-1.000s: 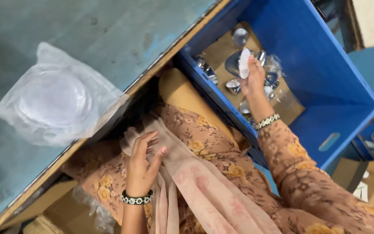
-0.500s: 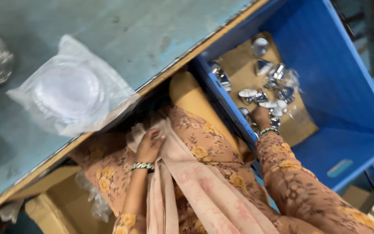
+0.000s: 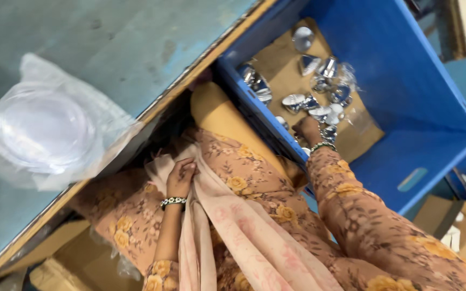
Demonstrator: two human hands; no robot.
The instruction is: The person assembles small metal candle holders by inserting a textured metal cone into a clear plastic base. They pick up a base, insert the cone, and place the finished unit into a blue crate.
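Right hand [image 3: 308, 129] fingers curl among shiny parts [image 3: 319, 102] in the crate [image 3: 416, 86], grip unclear; left hand [image 3: 180, 178] pinches the scarf [image 3: 227, 215].

My teal worktable [image 3: 109, 37] with its wooden front edge carries a clear plastic bag of round lids [image 3: 44, 129], lying just back from that edge, at my left.

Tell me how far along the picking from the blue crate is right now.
Done: nothing picked out shows on the grey-green table; only a clear bag of round lids lies there. In hand: the right hand is down among the shiny silver pieces in the blue crate; whether it grips one cannot be told. The left hand rests on the pink scarf. Left: many silver pieces remain on the crate's cardboard liner.
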